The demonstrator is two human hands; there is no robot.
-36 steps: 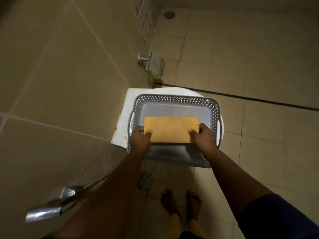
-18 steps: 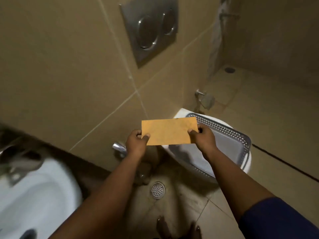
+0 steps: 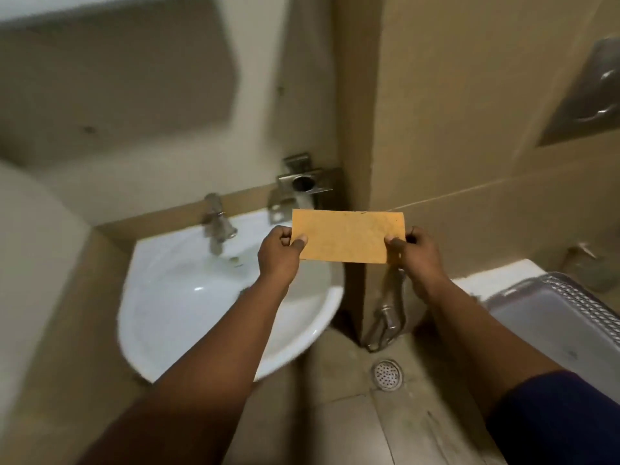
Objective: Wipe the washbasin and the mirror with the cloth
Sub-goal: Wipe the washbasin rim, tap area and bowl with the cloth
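Note:
A flat orange rectangular cloth (image 3: 347,236) is stretched between my hands at chest height. My left hand (image 3: 278,255) pinches its left edge and my right hand (image 3: 417,256) pinches its right edge. Below and to the left sits the white washbasin (image 3: 188,297), with a chrome tap (image 3: 216,226) at its back. The cloth hangs above the basin's right rim without touching it. On the wall above the basin is the mirror (image 3: 117,72), blurred.
A grey perforated basket (image 3: 550,317) rests on the white toilet at the right. A chrome holder (image 3: 303,184) is fixed behind the basin. A spray hose (image 3: 385,317) hangs in the corner above a floor drain (image 3: 387,374). A flush plate (image 3: 590,95) is on the right wall.
Both hands lifted the cloth out of the basket and carried it left. The view swung from the toilet to the washbasin and mirror.

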